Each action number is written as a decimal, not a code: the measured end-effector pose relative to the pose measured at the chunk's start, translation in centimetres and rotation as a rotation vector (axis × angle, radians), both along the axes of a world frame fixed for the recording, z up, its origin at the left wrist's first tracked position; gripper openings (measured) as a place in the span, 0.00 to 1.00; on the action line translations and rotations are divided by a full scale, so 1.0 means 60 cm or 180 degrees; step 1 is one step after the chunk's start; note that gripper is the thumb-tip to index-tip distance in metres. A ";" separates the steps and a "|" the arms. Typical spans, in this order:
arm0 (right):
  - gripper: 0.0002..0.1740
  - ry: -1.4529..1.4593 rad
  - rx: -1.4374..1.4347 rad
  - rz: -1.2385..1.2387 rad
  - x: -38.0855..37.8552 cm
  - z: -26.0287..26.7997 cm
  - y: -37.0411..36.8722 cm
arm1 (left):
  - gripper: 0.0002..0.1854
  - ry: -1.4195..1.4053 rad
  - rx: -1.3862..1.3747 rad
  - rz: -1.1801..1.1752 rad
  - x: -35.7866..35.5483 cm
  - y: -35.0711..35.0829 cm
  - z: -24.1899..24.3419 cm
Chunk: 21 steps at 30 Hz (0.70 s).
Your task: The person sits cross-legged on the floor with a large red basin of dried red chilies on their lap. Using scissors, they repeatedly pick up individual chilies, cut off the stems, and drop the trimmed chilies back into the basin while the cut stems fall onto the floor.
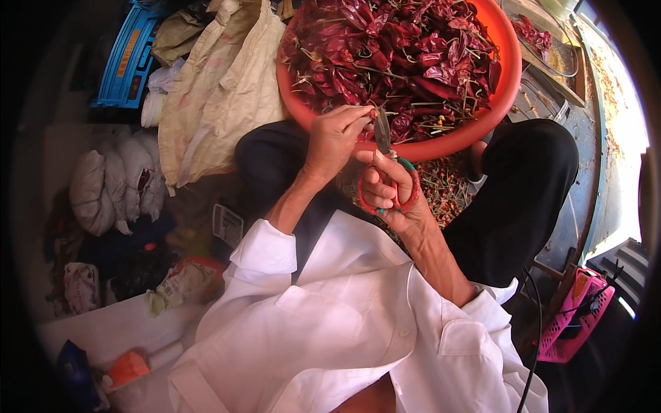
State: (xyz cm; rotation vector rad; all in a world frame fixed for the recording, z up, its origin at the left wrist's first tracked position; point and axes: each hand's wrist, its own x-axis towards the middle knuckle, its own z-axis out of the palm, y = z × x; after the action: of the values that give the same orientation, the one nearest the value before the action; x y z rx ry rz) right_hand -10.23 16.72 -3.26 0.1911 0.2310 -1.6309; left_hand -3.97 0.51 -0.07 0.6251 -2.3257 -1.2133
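My left hand (338, 131) pinches a dried red chili pepper (371, 114) between thumb and fingertips, close to the scissor blades; most of the pepper is hidden. In my right hand (397, 191) is a pair of scissors (382, 131), their handles wrapped in red and green and their blades pointing away from me. The blades look nearly closed. Just beyond both hands, a large orange-red plastic basin (508, 67) holds a heap of dried red chilies (392, 51), many with pale stems. My hands are at its near rim.
Cut stems and scraps (444, 188) litter the floor between my legs. Left of the basin lies a cream woven sack (222, 98), with a blue plastic crate (121, 62) beyond it. White bundles (113, 180) lie farther left. A pink plastic basket (573, 320) stands at the right, near a black cable (537, 330).
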 end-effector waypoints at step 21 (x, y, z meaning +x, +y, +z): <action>0.14 0.0895 0.1398 -0.0112 0.022 0.041 0.020 | 0.15 -0.0578 0.0741 -0.0567 0.006 -0.005 -0.010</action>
State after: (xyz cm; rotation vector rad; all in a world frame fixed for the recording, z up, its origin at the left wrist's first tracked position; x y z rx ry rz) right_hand -8.93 17.90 -0.83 0.3000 0.8068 -1.6221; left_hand -3.58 0.19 -0.67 0.6398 -2.4515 -1.5856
